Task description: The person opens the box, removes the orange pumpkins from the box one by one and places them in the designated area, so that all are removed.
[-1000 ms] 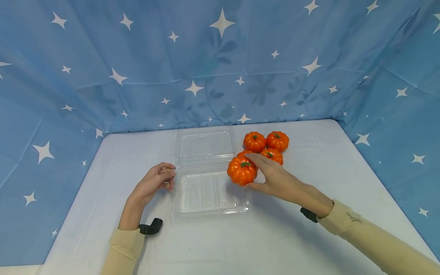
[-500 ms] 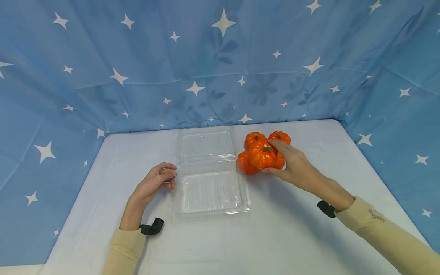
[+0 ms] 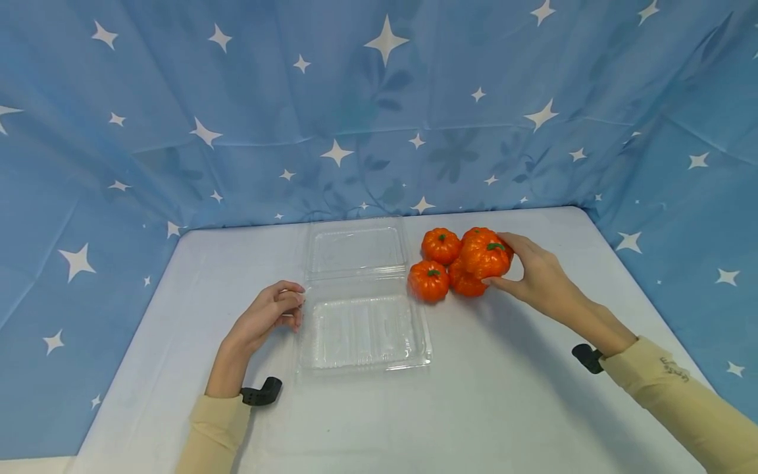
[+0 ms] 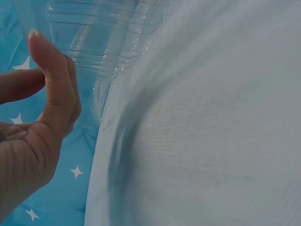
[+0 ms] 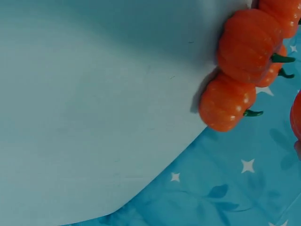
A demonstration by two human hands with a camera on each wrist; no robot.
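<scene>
With fingertips and thumb my right hand (image 3: 547,280) grips an orange toy pumpkin (image 3: 487,258) with a green stem, raised over the others in the head view. Only a sliver of this held pumpkin (image 5: 297,115) shows at the right edge of the right wrist view. Several like it stand grouped below and left: a back pumpkin (image 3: 441,245), a front-left pumpkin (image 3: 429,282) and a partly covered pumpkin (image 3: 464,281). My left hand (image 3: 263,317) pinches the left rim of a clear plastic clamshell box (image 3: 362,336), its lid laid open behind its base.
A white-covered table (image 3: 474,408) carries everything. Blue star-patterned curtain (image 3: 254,99) hangs behind and along both sides. The pumpkin cluster stands right beside the box's right edge, near the table's back.
My right hand has carried the held pumpkin from beside the box's right edge to the right and back, over the cluster. My left hand and the box have stayed put.
</scene>
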